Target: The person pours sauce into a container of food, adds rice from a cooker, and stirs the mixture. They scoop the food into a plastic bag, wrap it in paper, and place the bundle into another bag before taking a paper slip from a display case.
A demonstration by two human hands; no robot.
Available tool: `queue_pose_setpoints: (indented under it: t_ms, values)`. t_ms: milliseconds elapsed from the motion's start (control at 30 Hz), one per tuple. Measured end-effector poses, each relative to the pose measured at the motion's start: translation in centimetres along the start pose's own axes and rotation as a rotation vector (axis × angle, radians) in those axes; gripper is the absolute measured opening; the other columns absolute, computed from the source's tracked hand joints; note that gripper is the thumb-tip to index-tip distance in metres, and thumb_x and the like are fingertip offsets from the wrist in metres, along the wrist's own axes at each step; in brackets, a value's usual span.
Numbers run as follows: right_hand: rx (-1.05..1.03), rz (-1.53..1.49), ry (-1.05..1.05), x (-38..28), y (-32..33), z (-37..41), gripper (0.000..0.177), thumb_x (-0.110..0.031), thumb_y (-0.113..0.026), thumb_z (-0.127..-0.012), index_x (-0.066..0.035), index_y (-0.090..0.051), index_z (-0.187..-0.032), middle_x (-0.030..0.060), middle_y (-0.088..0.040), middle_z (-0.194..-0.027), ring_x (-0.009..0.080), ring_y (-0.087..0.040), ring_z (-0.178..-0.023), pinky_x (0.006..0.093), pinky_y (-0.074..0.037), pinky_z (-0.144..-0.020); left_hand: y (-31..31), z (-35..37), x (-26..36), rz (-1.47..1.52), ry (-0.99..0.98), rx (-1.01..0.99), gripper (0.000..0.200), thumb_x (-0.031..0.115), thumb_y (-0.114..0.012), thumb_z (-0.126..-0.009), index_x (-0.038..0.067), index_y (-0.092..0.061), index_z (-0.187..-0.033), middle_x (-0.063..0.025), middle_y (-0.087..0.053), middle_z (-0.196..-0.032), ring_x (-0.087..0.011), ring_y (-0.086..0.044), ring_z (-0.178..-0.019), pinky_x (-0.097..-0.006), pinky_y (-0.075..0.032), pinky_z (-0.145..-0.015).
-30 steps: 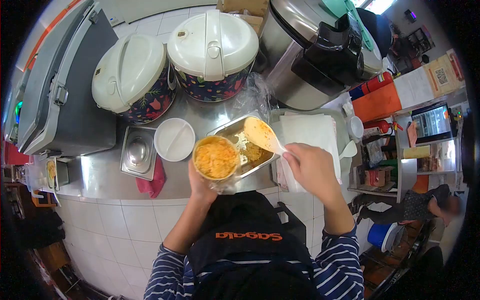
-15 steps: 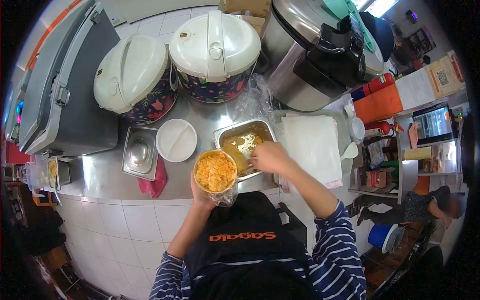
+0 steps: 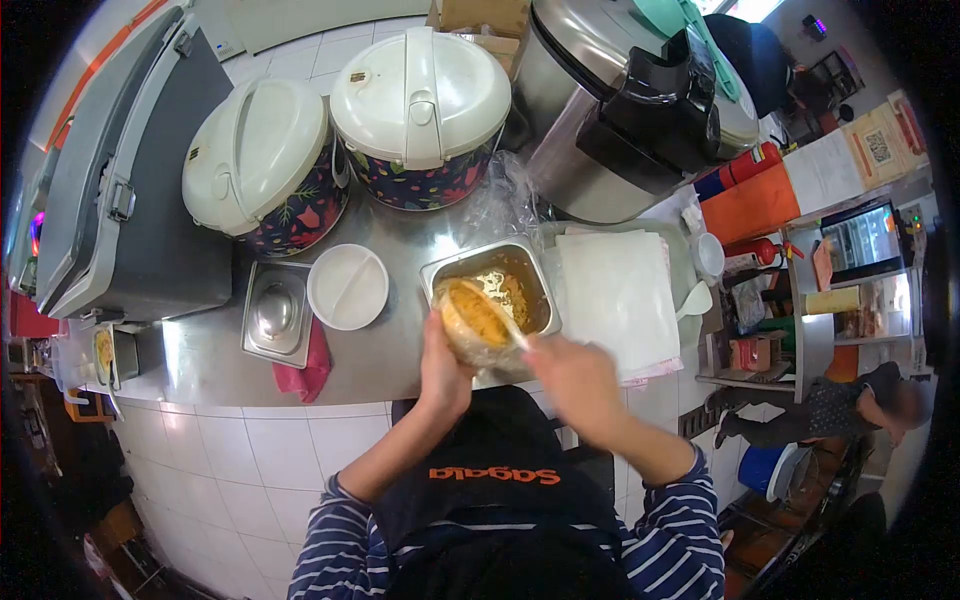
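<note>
My left hand (image 3: pixel 443 375) is closed around a round container of orange-yellow rice (image 3: pixel 476 312), with clear plastic around its lower side. The container is tilted over the near part of a steel pan (image 3: pixel 543 280), which has oily yellow food at its bottom. Blurred by motion, my right hand (image 3: pixel 575 385) grips a pale spoon (image 3: pixel 513 330) whose far end reaches the container's mouth. Its tip is hard to make out. A white round lid (image 3: pixel 348 287) lies left of the pan on the steel counter.
Two patterned pots (image 3: pixel 420 110) (image 3: pixel 270 170) with white lids stand behind, beside a large steel cooker (image 3: pixel 620 120). White paper sheets (image 3: pixel 615 290) lie right of the pan. At left are a grey cooler box (image 3: pixel 150 230), a lidded steel pan (image 3: pixel 277 312) and a red cloth (image 3: pixel 303 365). A person (image 3: pixel 850 405) is far right.
The container has moved from the pan's left side to over its near part and tilted rightward. My right hand has come back from inside the pan, and the spoon now shows at the container.
</note>
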State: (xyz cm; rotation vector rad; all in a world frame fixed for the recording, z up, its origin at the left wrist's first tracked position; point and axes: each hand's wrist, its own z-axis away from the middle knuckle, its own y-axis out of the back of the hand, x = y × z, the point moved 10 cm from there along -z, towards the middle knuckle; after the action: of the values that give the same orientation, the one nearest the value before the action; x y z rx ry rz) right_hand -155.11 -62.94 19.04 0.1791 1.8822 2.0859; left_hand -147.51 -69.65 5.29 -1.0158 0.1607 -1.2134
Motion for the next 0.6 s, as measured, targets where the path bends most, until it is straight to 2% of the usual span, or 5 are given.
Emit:
queue_pose_setpoints:
  t_ms: [233,267,400,500,600]
  values:
    - [0.085,-0.078,0.018,0.7,2.0,1.0,0.021,-0.015,-0.047,-0.083,-0.006,-0.051,-0.102,0.0084,-0.052,-0.078,0.0227,-0.056,-0.062,0.0332,-0.045,-0.055,-2.3,-1.7,-0.7,0.137,0.156,-0.2,0.053,0.042,-0.02,-0.091,0.006,-0.037,-0.125,-0.011,-0.043,-0.126,-0.0264,-0.043,-0.114,-0.0423,-0.034,-0.096]
    - [0.172,-0.228,0.017,1.9,3.2,0.9,0.018,-0.018,-0.045,-0.085,-0.006,-0.05,-0.096,0.0113,-0.054,-0.074,0.0263,-0.057,-0.063,0.0351,-0.045,-0.055,-2.4,-1.9,-0.6,0.16,0.167,-0.265,0.053,0.042,-0.02,-0.091,0.006,-0.036,-0.126,-0.0117,-0.043,-0.126,-0.027,-0.044,-0.113,-0.043,-0.036,-0.096]
    - [-0.132,-0.646,-0.299,6.3,1.2,0.6,0.029,-0.029,-0.043,-0.088,-0.001,-0.051,-0.086,0.0166,-0.056,-0.058,0.0348,-0.056,-0.057,0.0425,-0.043,-0.054,-2.6,-1.0,0.3,0.183,0.172,-0.29,0.049,0.038,-0.022,-0.09,0.004,-0.04,-0.122,-0.0126,-0.046,-0.121,-0.0269,-0.048,-0.109,-0.0427,-0.04,-0.092]
    - [-0.059,-0.839,-0.133,4.3,-4.4,-0.1,0.026,-0.026,-0.046,-0.088,-0.001,-0.054,-0.085,0.0171,-0.05,-0.052,0.0353,-0.053,-0.051,0.0389,-0.04,-0.05,-2.7,-0.8,0.4,0.197,0.161,-0.314,0.044,0.033,-0.027,-0.089,0.002,-0.045,-0.115,-0.0117,-0.054,-0.112,-0.024,-0.054,-0.101,-0.0382,-0.046,-0.085]
    - [-0.073,-0.515,-0.164,3.3,-7.9,0.3,0.034,-0.032,-0.047,-0.087,0.0,-0.056,-0.088,0.018,-0.054,-0.057,0.0363,-0.055,-0.055,0.0418,-0.041,-0.051,-1.2,-2.1,-0.4,0.107,0.166,-0.305,0.043,0.034,-0.029,-0.089,0.003,-0.049,-0.111,-0.011,-0.057,-0.105,-0.0217,-0.058,-0.093,-0.0349,-0.049,-0.079]
